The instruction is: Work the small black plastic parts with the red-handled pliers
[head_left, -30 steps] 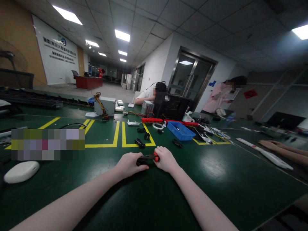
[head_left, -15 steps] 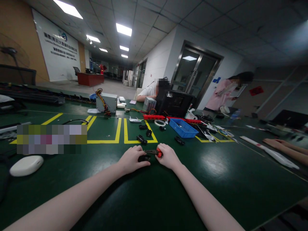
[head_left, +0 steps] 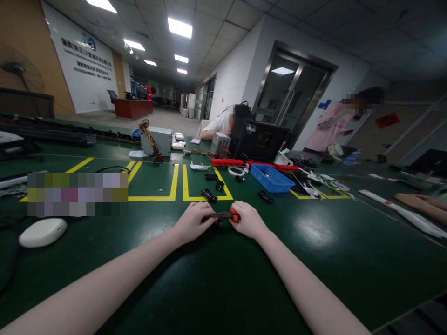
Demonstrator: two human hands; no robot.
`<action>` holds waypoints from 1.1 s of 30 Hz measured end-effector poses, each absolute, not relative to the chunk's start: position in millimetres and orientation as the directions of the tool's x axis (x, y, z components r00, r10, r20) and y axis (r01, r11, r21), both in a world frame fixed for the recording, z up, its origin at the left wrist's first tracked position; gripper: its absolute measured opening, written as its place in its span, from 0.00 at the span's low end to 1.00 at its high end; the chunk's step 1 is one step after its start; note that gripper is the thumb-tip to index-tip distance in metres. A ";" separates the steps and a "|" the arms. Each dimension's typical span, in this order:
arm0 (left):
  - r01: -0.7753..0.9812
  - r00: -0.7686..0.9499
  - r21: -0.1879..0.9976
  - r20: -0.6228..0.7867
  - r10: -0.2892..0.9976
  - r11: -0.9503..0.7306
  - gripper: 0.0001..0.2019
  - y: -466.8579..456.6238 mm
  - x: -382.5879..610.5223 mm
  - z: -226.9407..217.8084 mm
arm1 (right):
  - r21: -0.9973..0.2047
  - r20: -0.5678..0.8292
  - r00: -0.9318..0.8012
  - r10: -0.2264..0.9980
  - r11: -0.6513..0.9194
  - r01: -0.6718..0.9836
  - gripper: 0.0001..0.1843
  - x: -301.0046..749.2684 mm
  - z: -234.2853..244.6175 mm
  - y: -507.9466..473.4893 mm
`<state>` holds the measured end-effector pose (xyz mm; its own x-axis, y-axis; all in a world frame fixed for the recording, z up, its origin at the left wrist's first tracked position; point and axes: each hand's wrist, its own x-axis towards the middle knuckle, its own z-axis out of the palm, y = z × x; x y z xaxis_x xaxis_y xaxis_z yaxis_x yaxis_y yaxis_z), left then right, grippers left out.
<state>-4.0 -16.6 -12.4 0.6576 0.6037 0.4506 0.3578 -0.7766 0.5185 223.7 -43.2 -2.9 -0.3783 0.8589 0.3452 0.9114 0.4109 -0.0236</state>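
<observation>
In the middle of the head view, my right hand (head_left: 249,221) is closed around the orange-red handles of a pair of pliers (head_left: 224,215). The dark jaws point left and reach the fingertips of my left hand (head_left: 194,223). That hand is closed, pinching a small black bundle (head_left: 219,223) that looks like a coiled cable; the fingers hide most of it. Just beyond lie similar black bundles, one (head_left: 209,195) by the yellow tape and another (head_left: 266,196) farther right.
A blue bin (head_left: 271,178) stands beyond my right hand, with red strips (head_left: 228,162) behind it. Power supply units (head_left: 162,142) sit farther back. To the left is a white rounded device (head_left: 43,232). A co-worker's hands (head_left: 419,204) rest at the right, near a long white strip (head_left: 401,212).
My left fingers have closed further over the black bundle, so less of it shows. The pliers stay in my right hand, jaws at the left fingertips. The view has shifted slightly.
</observation>
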 end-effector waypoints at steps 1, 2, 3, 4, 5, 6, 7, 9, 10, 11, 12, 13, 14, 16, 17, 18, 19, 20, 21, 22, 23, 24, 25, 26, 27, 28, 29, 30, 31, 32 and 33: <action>0.350 0.657 0.526 0.452 0.604 -0.775 0.09 -15.2 -4.0 -13.0 | -0.030 0.346 -0.378 0.859 0.413 0.910 0.09 224.0 -3.4 -42.8; 0.342 0.656 0.533 0.455 0.603 -0.774 0.10 -13.7 -4.0 -13.9 | -0.034 0.350 -0.377 0.858 0.414 0.910 0.09 224.2 -3.9 -42.4; 0.332 0.655 0.539 0.458 0.601 -0.774 0.10 -12.3 -4.0 -14.8 | -0.038 0.355 -0.376 0.856 0.415 0.909 0.09 224.6 -4.6 -41.9; 0.323 0.653 0.545 0.464 0.599 -0.774 0.10 -11.1 -4.0 -15.8 | -0.040 0.362 -0.375 0.853 0.416 0.908 0.09 225.1 -5.2 -41.5; 0.314 0.650 0.550 0.469 0.598 -0.774 0.10 -10.1 -4.1 -16.6 | -0.041 0.370 -0.374 0.851 0.417 0.908 0.08 225.6 -5.9 -41.1; 0.305 0.647 0.556 0.474 0.597 -0.773 0.10 -9.4 -4.2 -17.3 | -0.042 0.377 -0.371 0.849 0.416 0.908 0.08 226.1 -6.6 -40.8; 0.297 0.645 0.561 0.478 0.596 -0.772 0.10 -8.9 -4.3 -17.8 | -0.042 0.383 -0.368 0.847 0.414 0.909 0.08 226.6 -7.1 -40.5; 0.285 0.643 0.569 0.483 0.594 -0.771 0.11 -8.3 -4.3 -18.3 | -0.040 0.388 -0.364 0.847 0.410 0.911 0.08 227.2 -7.7 -40.2; 0.282 0.644 0.571 0.483 0.593 -0.771 0.11 -8.1 -4.2 -18.5 | -0.038 0.389 -0.362 0.847 0.407 0.913 0.08 227.3 -7.8 -40.1; 0.280 0.646 0.572 0.481 0.592 -0.771 0.11 -7.8 -4.0 -18.7 | -0.037 0.388 -0.360 0.848 0.405 0.914 0.08 227.2 -7.8 -40.1; 0.280 0.649 0.573 0.478 0.592 -0.770 0.12 -7.4 -3.8 -19.0 | -0.038 0.386 -0.358 0.850 0.403 0.915 0.08 226.9 -7.7 -40.1; 0.281 0.650 0.575 0.474 0.594 -0.768 0.12 -7.0 -3.5 -19.4 | -0.040 0.384 -0.355 0.852 0.400 0.916 0.08 226.7 -7.6 -40.1; 0.283 0.650 0.580 0.471 0.597 -0.764 0.12 -6.5 -3.4 -19.8 | -0.044 0.383 -0.352 0.854 0.398 0.916 0.08 226.4 -7.4 -40.0; 0.285 0.644 0.592 0.465 0.608 -0.754 0.11 -5.8 -3.6 -20.4 | -0.055 0.381 -0.347 0.857 0.396 0.917 0.09 226.2 -7.0 -40.0; 0.288 0.638 0.600 0.461 0.617 -0.747 0.10 -5.9 -4.2 -20.4 | -0.061 0.381 -0.345 0.858 0.395 0.917 0.09 226.4 -6.7 -40.0; 0.292 0.632 0.610 0.455 0.627 -0.737 0.10 -6.2 -5.2 -20.2 | -0.067 0.381 -0.341 0.859 0.394 0.917 0.09 226.6 -6.3 -40.2; 0.297 0.626 0.622 0.446 0.640 -0.724 0.09 -6.8 -6.8 -19.6 | -0.076 0.379 -0.337 0.862 0.392 0.917 0.09 227.0 -5.8 -40.6; 0.306 0.620 0.636 0.431 0.655 -0.708 0.09 -7.7 -8.8 -18.7 | -0.088 0.372 -0.333 0.866 0.391 0.916 0.09 227.5 -5.2 -41.2; 0.317 0.617 0.651 0.411 0.671 -0.690 0.10 -8.8 -11.3 -17.6 | -0.101 0.362 -0.333 0.871 0.392 0.915 0.09 228.0 -4.4 -42.1; 0.331 0.616 0.664 0.387 0.687 -0.671 0.11 -10.1 -14.0 -16.1 | -0.113 0.348 -0.338 0.874 0.397 0.911 0.09 228.6 -3.5 -43.2; 0.345 0.620 0.672 0.361 0.697 -0.655 0.13 -11.4 -16.9 -14.5 | -0.122 0.332 -0.350 0.876 0.408 0.905 0.08 229.1 -2.4 -44.4; 0.358 0.632 0.674 0.334 0.699 -0.646 0.16 -12.7 -19.6 -12.8 | -0.126 0.320 -0.368 0.873 0.425 0.896 0.07 229.6 -1.3 -45.7; 0.370 0.651 0.669 0.308 0.694 -0.644 0.18 -13.9 -22.0 -11.1 | -0.124 0.314 -0.390 0.866 0.445 0.887 0.06 230.1 -0.3 -46.8; 0.381 0.673 0.657 0.286 0.682 -0.650 0.21 -14.9 -24.0 -9.6 | -0.117 0.315 -0.409 0.856 0.463 0.878 0.07 230.5 0.8 -47.8; 0.391 0.694 0.638 0.269 0.668 -0.663 0.24 -15.7 -25.4 -8.4 | -0.109 0.323 -0.422 0.847 0.476 0.873 0.08 230.9 1.7 -48.5; 0.402 0.708 0.617 0.259 0.657 -0.677 0.26 -16.3 -26.2 -7.5 | -0.101 0.330 -0.428 0.841 0.483 0.870 0.09 231.4 2.4 -48.9; 0.411 0.717 0.597 0.255 0.648 -0.689 0.28 -16.5 -26.6 -6.9 | -0.094 0.336 -0.430 0.838 0.483 0.870 0.11 232.0 3.0 -48.8; 0.415 0.721 0.583 0.257 0.643 -0.698 0.27 -16.5 -26.6 -6.7 | -0.087 0.338 -0.429 0.837 0.482 0.872 0.13 232.8 3.5 -48.5; 0.417 0.722 0.576 0.261 0.641 -0.703 0.26 -16.4 -26.3 -6.6 | -0.082 0.338 -0.428 0.838 0.480 0.873 0.15 233.8 3.7 -47.9; 0.415 0.722 0.573 0.264 0.639 -0.706 0.24 -16.0 -25.9 -6.6 | -0.079 0.337 -0.429 0.838 0.479 0.874 0.17 235.0 3.8 -47.0; 0.412 0.724 0.574 0.265 0.637 -0.707 0.21 -15.7 -25.6 -6.6 | -0.077 0.335 -0.431 0.838 0.480 0.874 0.19 236.5 3.9 -46.1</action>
<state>-25.6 -15.7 -6.6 0.7239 0.6369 0.2653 0.4120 -0.7075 0.5743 236.5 -46.1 3.9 -0.4313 0.8379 0.3347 0.8737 0.4804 -0.0768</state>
